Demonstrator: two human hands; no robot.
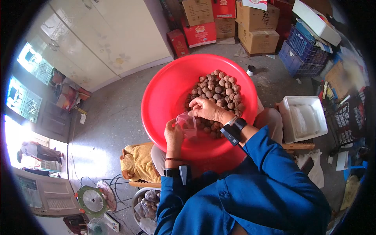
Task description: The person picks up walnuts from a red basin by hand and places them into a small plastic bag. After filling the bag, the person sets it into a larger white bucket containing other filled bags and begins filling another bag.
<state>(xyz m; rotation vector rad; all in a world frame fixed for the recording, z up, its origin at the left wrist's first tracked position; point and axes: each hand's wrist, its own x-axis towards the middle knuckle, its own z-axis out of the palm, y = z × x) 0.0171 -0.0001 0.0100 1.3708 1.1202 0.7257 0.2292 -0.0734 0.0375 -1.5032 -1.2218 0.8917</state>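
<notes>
The left hand (pixel 173 135) of the person holds a thin, see-through plastic bag (pixel 187 124) by its left side, with the fingers closed in a narrow way on the film. The right hand (pixel 210 111) is at the upper right edge of this bag, with its fingers bent and close together; I cannot tell if they grip the film or something small. Both hands are above the big red basin (pixel 160 100), and the bag is over the inside of it. Many brown walnuts (pixel 217 89) lie in a heap in the right part of the basin, partly under the right hand, while some darker shapes show through the plastic. Each wrist carries a dark band with a black device, and the sleeves (pixel 270 154) are blue. To the right of the basin, a white container (pixel 305 121) stands on a wooden support (pixel 299 146). To the left, a yellow cloth (pixel 143 162) lies on a wooden seat (pixel 145 184), and just below this seat is a round vessel (pixel 136 213) with filled plastic bags (pixel 149 201) in it. A small dark cup (pixel 251 70) is on the grey floor (pixel 113 105), near the far right side of the basin. Behind, cardboard boxes (pixel 258 29) and blue crates (pixel 299 58) are piled, and at the far left another person (pixel 41 150) is visible in the bright doorway.
</notes>
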